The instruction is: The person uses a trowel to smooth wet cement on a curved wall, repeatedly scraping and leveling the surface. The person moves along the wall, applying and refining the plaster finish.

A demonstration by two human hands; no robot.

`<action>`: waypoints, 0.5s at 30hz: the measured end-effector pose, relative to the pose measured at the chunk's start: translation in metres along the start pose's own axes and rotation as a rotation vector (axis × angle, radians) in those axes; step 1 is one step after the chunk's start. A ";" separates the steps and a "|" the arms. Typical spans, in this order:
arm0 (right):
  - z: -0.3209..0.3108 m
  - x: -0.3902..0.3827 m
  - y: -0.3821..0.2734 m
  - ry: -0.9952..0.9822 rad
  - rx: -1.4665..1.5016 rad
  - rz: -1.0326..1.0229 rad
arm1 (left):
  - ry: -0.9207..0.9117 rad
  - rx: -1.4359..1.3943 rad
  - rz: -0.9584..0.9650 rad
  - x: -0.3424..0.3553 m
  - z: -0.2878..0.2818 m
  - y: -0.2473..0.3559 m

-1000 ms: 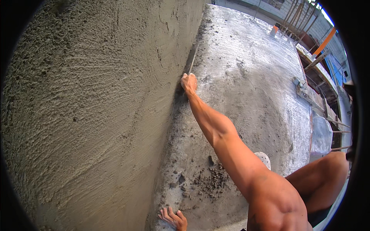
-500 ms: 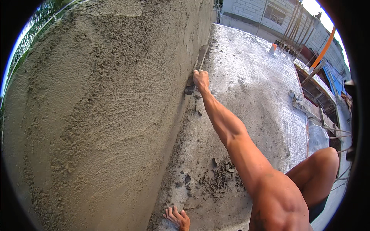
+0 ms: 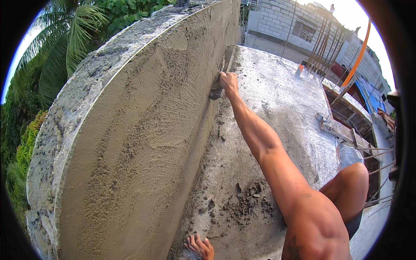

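My right arm reaches far forward along the rough, grey-plastered wall (image 3: 151,130). At its end my right hand (image 3: 229,82) is closed on a long, flat straightedge (image 3: 229,58), which lies along the foot of the wall. Part of the tool is hidden by the fist. A lump of dark wet mortar (image 3: 215,94) clings at its near end, below the hand. My left hand (image 3: 199,247) rests on the concrete slab beside the wall's base, fingers spread, holding nothing.
Crumbled mortar (image 3: 251,201) lies on the slab (image 3: 281,99) under my right arm. Further right are a timber piece (image 3: 340,130) and an opening edged with formwork. Upright rebar (image 3: 323,47) and an orange pipe (image 3: 359,56) stand at the back. Palms grow behind the wall.
The view has shifted, so the wall's top edge and the greenery behind it now show. My right hand stays on the straightedge, and my left hand remains on the slab.
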State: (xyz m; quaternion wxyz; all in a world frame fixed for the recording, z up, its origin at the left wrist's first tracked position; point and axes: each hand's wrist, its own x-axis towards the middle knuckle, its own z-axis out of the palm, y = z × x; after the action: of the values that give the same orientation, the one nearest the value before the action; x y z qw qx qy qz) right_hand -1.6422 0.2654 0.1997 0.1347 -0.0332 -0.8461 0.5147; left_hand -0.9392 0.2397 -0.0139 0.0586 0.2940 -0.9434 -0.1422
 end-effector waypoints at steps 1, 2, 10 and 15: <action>-0.003 0.000 -0.007 0.004 0.015 -0.001 | 0.005 -0.004 0.006 0.000 0.000 0.000; -0.006 0.000 -0.012 0.014 0.026 -0.007 | 0.008 -0.006 0.011 0.000 0.000 0.000; -0.030 -0.010 -0.058 -0.027 0.108 0.048 | 0.039 -0.029 0.015 0.000 -0.004 0.001; -0.040 -0.021 -0.072 0.060 0.042 -0.150 | 0.016 -0.026 0.009 -0.002 -0.015 0.002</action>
State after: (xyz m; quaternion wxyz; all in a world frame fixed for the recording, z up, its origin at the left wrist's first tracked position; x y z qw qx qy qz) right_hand -1.6054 0.2615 0.2764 0.1988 0.0177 -0.8309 0.5193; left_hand -0.9357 0.2391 0.0008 0.0704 0.2901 -0.9422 -0.1521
